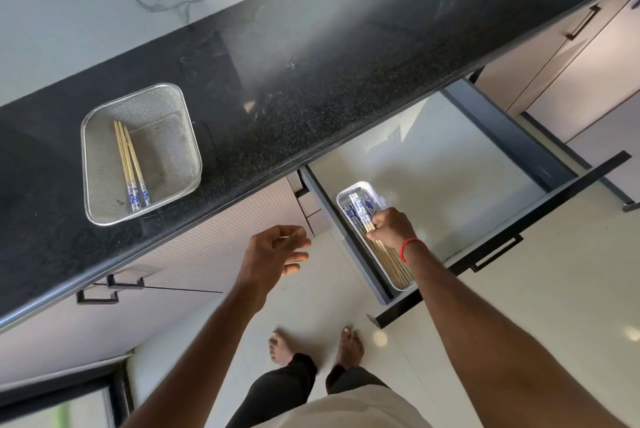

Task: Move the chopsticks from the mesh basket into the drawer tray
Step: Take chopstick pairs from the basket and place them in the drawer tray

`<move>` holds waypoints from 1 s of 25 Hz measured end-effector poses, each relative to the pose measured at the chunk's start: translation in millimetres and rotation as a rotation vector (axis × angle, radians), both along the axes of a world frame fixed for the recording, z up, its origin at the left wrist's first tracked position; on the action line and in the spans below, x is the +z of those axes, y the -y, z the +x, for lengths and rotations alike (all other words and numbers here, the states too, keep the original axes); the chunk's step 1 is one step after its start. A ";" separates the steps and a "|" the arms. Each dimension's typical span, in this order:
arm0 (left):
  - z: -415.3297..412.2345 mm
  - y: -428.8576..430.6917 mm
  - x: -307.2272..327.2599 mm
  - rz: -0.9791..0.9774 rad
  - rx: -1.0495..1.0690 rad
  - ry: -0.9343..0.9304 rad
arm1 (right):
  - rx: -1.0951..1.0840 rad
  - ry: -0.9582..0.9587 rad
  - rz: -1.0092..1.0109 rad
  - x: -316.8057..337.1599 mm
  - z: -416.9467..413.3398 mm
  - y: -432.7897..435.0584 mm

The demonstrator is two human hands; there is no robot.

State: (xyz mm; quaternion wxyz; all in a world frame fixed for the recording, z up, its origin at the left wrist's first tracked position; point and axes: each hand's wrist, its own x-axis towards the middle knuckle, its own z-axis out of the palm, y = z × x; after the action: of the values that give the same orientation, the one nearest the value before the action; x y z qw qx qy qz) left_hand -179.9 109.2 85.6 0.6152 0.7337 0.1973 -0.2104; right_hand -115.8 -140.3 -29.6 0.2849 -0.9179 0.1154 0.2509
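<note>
A black speckled counter (pixel 311 98) runs below a marble wall (pixel 86 11), with an open drawer (pixel 450 157) under it over a pale floor (pixel 519 289). Three chopsticks (pixel 129 164) lie in the basket (pixel 138 105) on the counter, blue ends toward its near edge. The right hand (pixel 393 228) grips a bundle (pixel 358 211) in the drawer's tray (pixel 360 184) (blue ends pointing away). The left hand (pixel 273 254) hovers below the counter edge, fingers loosely spread, holding nothing.

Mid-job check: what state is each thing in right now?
Mesh basket: on counter, three chopsticks inside.
Drawer: pulled open.
Tray: in drawer, holding chopstick bundle.
Left hand: open, holding nothing.
Right hand: gripping the bundle in the tray.
</note>
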 end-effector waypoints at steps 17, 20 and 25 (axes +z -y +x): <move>-12.3 -8.4 -11.4 0.044 0.026 -0.040 | 0.131 0.115 -0.210 -21.4 -24.7 0.2; -13.8 -7.5 -10.2 0.060 0.010 -0.033 | 0.146 0.131 -0.197 -18.9 -24.8 -1.1; -14.7 -8.2 -2.6 0.081 -0.019 -0.007 | 0.266 0.141 -0.302 -16.5 -28.5 -1.7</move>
State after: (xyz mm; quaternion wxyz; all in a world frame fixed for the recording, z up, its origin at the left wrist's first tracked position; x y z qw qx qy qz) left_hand -194.6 117.3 83.0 0.5824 0.7590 0.2009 -0.2107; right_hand -144.2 -138.5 -46.0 0.1157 -0.9726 0.0092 0.2015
